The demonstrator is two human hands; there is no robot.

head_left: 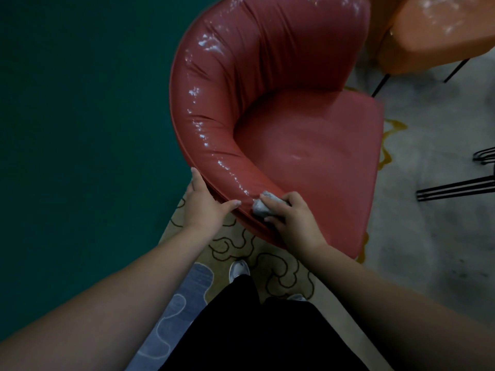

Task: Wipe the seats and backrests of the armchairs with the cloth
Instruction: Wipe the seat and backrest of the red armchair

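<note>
A glossy red armchair (281,108) with a curved backrest fills the middle of the view, its seat facing right. My right hand (292,220) grips a small bunched grey cloth (261,206) and presses it against the near end of the padded backrest rim. My left hand (205,202) holds the outer edge of the same rim just left of the cloth, its thumb lying on top and its fingers round the outside. Wet shine runs along the top of the backrest.
An orange armchair (439,30) with thin black legs stands at the upper right. Black metal legs (460,183) of other furniture show at the right edge. A dark green wall lies to the left. Patterned carpet (270,261) and my shoes are below.
</note>
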